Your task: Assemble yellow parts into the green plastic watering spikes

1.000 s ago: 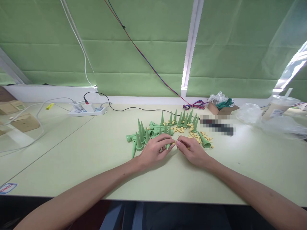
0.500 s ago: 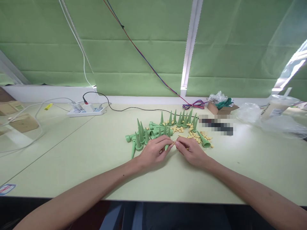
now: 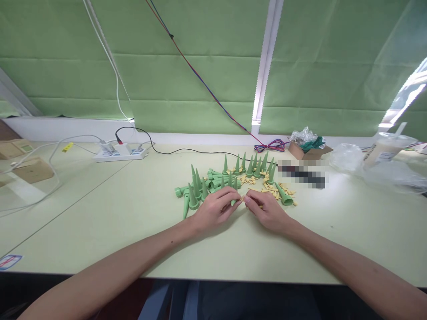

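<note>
Close above the table, my left hand is closed around a green plastic spike, most of it hidden by the fingers. My right hand pinches a small yellow plastic piece against the end of that spike; the fingertips of both hands nearly touch. Another bit of yellow shows under the right fingers. Behind the hands, several green spikes stand on their wide ends or lie in a heap. Loose yellow pieces are scattered among them. One hollow green spike lies beside my right hand.
A white power strip with plugs sits at the back left. At the back right are a small cardboard box, a plastic bag and a drink cup. A black cable runs along the table's back.
Both hands stay almost in place. The spike and yellow piece at the fingertips have shifted very slightly; the heap behind looks the same.
</note>
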